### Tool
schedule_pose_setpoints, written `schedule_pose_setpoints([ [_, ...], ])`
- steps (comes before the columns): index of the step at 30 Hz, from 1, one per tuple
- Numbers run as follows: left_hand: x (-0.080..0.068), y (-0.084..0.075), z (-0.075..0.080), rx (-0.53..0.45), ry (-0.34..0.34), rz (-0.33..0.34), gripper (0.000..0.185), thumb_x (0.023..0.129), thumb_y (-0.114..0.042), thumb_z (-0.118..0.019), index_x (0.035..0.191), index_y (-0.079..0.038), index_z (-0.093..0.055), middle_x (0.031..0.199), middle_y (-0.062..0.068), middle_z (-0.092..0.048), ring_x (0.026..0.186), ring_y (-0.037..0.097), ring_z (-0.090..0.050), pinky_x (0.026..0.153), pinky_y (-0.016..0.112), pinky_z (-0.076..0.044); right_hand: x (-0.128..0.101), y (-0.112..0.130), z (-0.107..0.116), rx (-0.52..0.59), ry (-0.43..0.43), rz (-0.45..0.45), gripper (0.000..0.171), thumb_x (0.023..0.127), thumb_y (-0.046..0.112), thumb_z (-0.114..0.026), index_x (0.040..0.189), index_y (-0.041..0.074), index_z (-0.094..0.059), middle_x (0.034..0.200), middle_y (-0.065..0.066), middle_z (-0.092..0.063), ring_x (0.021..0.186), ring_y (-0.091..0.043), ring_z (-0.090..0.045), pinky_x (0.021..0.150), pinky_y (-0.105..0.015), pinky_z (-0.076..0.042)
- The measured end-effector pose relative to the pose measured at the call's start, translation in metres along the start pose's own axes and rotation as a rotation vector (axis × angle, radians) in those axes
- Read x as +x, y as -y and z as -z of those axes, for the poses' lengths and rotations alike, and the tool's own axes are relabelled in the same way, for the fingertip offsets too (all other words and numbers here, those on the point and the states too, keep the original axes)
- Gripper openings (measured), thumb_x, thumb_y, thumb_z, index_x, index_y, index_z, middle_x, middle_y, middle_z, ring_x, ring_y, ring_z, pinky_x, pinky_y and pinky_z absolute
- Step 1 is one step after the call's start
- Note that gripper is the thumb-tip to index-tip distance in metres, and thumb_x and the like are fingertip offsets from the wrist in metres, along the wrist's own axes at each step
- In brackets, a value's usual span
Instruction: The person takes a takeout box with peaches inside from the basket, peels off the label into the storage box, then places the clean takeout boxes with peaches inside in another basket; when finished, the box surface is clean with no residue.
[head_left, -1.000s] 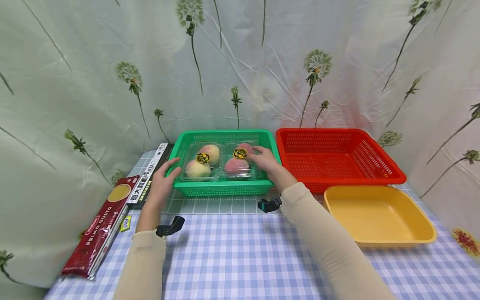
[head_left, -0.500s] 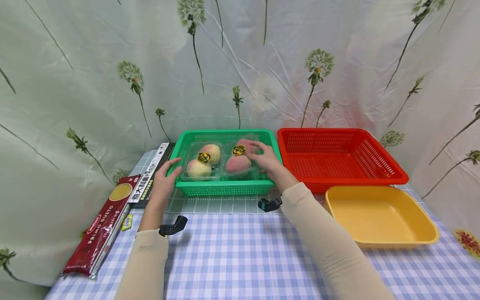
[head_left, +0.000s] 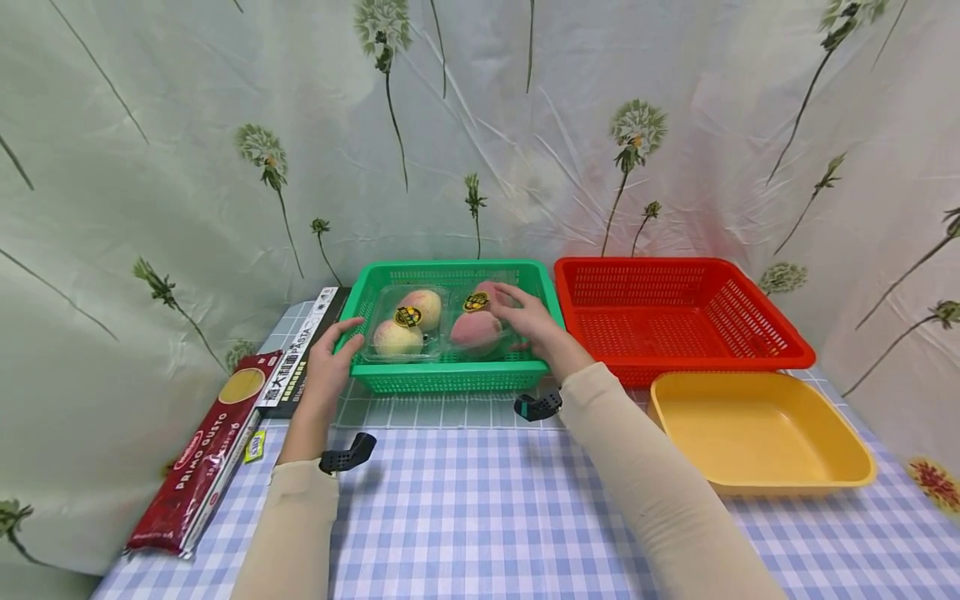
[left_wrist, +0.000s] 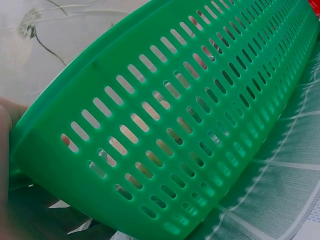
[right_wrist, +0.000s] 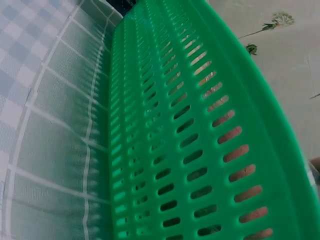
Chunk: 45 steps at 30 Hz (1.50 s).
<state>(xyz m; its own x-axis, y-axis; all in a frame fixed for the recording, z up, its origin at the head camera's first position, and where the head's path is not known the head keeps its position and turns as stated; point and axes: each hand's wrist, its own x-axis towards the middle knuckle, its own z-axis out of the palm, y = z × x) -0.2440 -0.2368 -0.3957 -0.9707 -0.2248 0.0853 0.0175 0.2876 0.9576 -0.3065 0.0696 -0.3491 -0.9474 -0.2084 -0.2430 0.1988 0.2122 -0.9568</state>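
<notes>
— What are the hands doing right now?

— The right hand [head_left: 528,321] is reaching into the green basket [head_left: 450,379] and curling its fingers over the right-hand clear pack of peaches [head_left: 480,321]; the fingers are lying on the lid and closing round its far edge; that pack is sitting tilted, its right side raised off the basket floor. The left hand [head_left: 328,367] is resting against the basket's near left corner, thumb lying on the rim, fingers relaxed and gripping nothing that I can make out.

— And the other pack?

— The left pack of peaches [head_left: 405,322] is lying flat in the basket, just beside the tilted one; nobody is touching it; each pack is wearing a round yellow sticker.

— What's sitting around the basket?

— A red basket [head_left: 678,312] is standing right against its right side; a yellow tray [head_left: 757,433] is lying in front of that; two pasta packets, a red one [head_left: 202,454] and a black one [head_left: 300,350], are lying off to the left on the checked tablecloth [head_left: 480,517].
</notes>
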Motion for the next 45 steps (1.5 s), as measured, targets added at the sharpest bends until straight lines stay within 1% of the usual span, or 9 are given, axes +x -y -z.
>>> schedule_pose_setpoints([
  [6,-0.001,0.001,-0.001,0.001,-0.012,0.000,0.041,0.104,-0.020,-0.051,0.145,-0.012,-0.052,0.157,0.009,-0.041,0.139,0.025,-0.040,0.103,0.032,-0.037,-0.002,0.003,-0.002,0.031,-0.056,-0.038,0.059,0.102,0.020,-0.053,0.157,0.031,-0.033,0.165,0.001,-0.029,0.149,-0.032,-0.030,0.103,-0.063,-0.046],
  [16,0.001,0.001,0.000,-0.014,-0.020,0.001,0.040,0.104,-0.019,-0.051,0.143,-0.012,-0.053,0.158,0.009,-0.041,0.145,0.027,-0.035,0.117,0.047,-0.032,-0.023,0.017,0.012,0.066,-0.088,0.022,0.060,0.101,0.012,-0.045,0.156,0.032,-0.035,0.166,0.002,-0.026,0.150,-0.030,-0.026,0.103,-0.064,-0.045],
  [20,0.001,0.000,0.000,-0.015,-0.021,0.005,0.041,0.103,-0.020,-0.051,0.143,-0.011,-0.053,0.158,0.009,-0.040,0.148,0.027,-0.032,0.119,0.048,-0.029,-0.034,0.020,0.017,0.105,-0.102,0.048,0.056,0.101,0.013,-0.045,0.153,0.034,-0.040,0.165,0.003,-0.029,0.138,-0.031,-0.036,0.093,-0.053,-0.052],
  [23,0.001,0.000,0.000,-0.012,-0.022,0.012,0.041,0.104,-0.020,-0.050,0.144,-0.011,-0.052,0.158,0.009,-0.040,0.147,0.028,-0.033,0.118,0.048,-0.031,-0.044,0.020,0.020,0.152,-0.104,0.084,0.056,0.101,0.011,-0.042,0.152,0.034,-0.042,0.164,0.004,-0.031,0.134,-0.029,-0.037,0.085,-0.046,-0.049],
  [26,-0.001,-0.001,0.000,-0.009,-0.021,0.012,0.041,0.104,-0.020,-0.050,0.144,-0.011,-0.052,0.159,0.010,-0.039,0.148,0.028,-0.032,0.119,0.049,-0.030,-0.055,0.018,0.024,0.230,-0.081,0.132,0.056,0.100,0.009,-0.040,0.152,0.031,-0.043,0.164,0.002,-0.032,0.145,-0.029,-0.030,0.096,-0.053,-0.046],
  [32,0.000,0.000,-0.002,-0.017,-0.033,-0.014,0.040,0.104,-0.018,-0.051,0.143,-0.010,-0.053,0.157,0.012,-0.041,0.147,0.028,-0.032,0.119,0.049,-0.030,-0.079,0.011,0.036,0.351,-0.018,0.174,0.056,0.100,0.009,-0.040,0.151,0.030,-0.044,0.162,-0.001,-0.035,0.150,-0.037,-0.022,0.116,-0.067,-0.026],
  [38,0.002,0.002,-0.007,-0.034,-0.075,-0.015,0.041,0.103,-0.018,-0.052,0.144,-0.012,-0.054,0.157,0.011,-0.043,0.148,0.028,-0.033,0.118,0.049,-0.031,-0.102,0.000,0.053,0.356,0.049,0.202,0.056,0.099,0.009,-0.041,0.152,0.028,-0.043,0.164,-0.002,-0.031,0.152,-0.032,-0.018,0.116,-0.064,-0.029],
  [41,0.003,0.002,-0.009,-0.049,-0.082,-0.019,0.041,0.103,-0.018,-0.052,0.144,-0.012,-0.054,0.158,0.011,-0.042,0.149,0.028,-0.032,0.119,0.050,-0.031,-0.110,-0.008,0.061,0.310,0.088,0.222,0.056,0.099,0.008,-0.041,0.153,0.025,-0.042,0.164,-0.002,-0.029,0.147,-0.031,-0.023,0.110,-0.059,-0.038],
  [45,0.004,0.002,-0.010,-0.060,-0.076,-0.026,0.042,0.103,-0.018,-0.051,0.145,-0.012,-0.053,0.158,0.011,-0.040,0.148,0.028,-0.033,0.118,0.050,-0.032,-0.117,-0.018,0.069,0.253,0.154,0.229,0.052,0.100,0.011,-0.042,0.149,0.027,-0.048,0.156,0.001,-0.041,0.138,-0.027,-0.035,0.098,-0.048,-0.049],
])
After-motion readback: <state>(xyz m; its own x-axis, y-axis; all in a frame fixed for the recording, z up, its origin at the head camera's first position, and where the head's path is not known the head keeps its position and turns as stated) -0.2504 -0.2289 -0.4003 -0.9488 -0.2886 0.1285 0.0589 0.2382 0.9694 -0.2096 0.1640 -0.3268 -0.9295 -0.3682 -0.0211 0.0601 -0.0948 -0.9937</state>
